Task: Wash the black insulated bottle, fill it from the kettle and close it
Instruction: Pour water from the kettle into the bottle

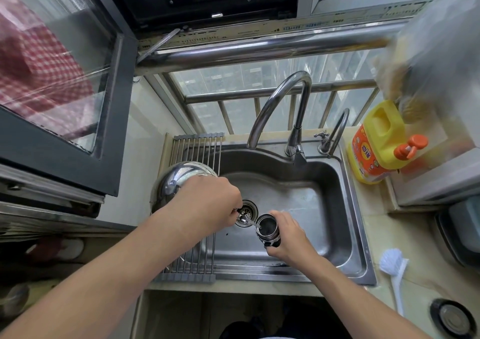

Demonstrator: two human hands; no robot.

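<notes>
Your right hand (pixel 288 237) grips the open bottle (pixel 267 230) round its body over the sink (pixel 324 177). Your left hand (pixel 207 201) pinches a spoon (pixel 246 220) at its mouth. It's rigid and likely wet and slick, so hold it mid-body.

glossy steel sink (pixel 335 182), shiny metal bowl (pixel 176 180)

bright with daylight from the window (pixel 233 78) ahead; soft glare on the steel sink (pixel 311 195); strongly bent at the wide-angle edges, blurred at upper right.
</notes>
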